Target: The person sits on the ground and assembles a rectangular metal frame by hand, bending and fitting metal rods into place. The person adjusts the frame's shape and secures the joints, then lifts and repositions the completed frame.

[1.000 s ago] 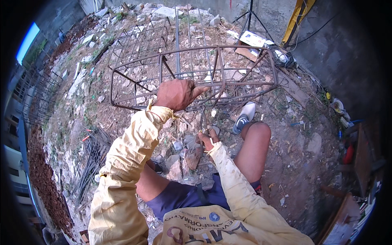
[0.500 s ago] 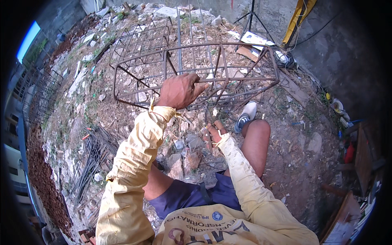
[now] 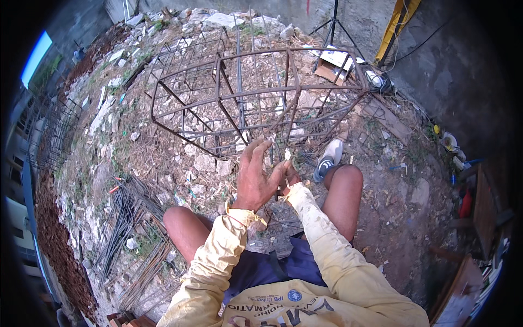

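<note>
A rusty rebar cage [image 3: 256,95] of rectangular hoops and long bars lies in front of me. My left hand [image 3: 255,177] is just below its near side, fingers stretched toward the bars and thumb against my right hand. It grips no bar. My right hand [image 3: 291,175] is closed beside it, partly hidden by the left. A small dark end shows below the right fingers, but I cannot make out what it is. Both forearms wear pale yellow sleeves.
Rubble and dry grass cover the ground. A bundle of thin dark rods [image 3: 122,223] lies at the left. More rebar cages stand at the far left [image 3: 54,133] and beyond mine. A black tripod [image 3: 332,27], an open cardboard box [image 3: 329,72] and a wall are at the back right.
My left hand has let go of the cage's bar and come down to my right hand. The cage's hoops have shifted and tilted. My left knee has come into view.
</note>
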`<state>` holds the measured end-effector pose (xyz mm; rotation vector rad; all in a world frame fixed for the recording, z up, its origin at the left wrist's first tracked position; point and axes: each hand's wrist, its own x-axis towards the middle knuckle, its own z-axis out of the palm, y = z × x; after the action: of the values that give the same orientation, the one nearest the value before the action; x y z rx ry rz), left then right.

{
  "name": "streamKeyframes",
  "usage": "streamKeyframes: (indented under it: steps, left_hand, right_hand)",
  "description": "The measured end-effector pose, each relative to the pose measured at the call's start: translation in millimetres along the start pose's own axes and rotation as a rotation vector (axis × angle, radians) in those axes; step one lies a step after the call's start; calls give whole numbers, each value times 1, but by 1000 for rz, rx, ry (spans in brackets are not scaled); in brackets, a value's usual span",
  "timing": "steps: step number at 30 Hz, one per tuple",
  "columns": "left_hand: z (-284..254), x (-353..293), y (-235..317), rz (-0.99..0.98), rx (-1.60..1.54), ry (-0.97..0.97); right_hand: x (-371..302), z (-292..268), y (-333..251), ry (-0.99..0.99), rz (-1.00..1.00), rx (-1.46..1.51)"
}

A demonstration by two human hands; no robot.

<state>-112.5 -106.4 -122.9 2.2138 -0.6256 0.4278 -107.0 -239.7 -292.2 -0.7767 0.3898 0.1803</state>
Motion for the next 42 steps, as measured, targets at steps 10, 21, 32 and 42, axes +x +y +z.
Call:
streamKeyframes:
  steps: [10,21,32,42]
  left_hand:
    - [-56,148,-40,125,542,-156]
    - [-60,132,-38,144,424,-203]
    - [-62,136,-22,80,464,-334]
    - [-67,125,-17,75,482,-359]
  right_hand:
    - [16,-13,38,30,-411,-1073]
    - [-91,18,36,-165,369,-127]
    - [-122,-21,94,-7,-126,-547]
    - [-176,-6,-9,347,-966,-953]
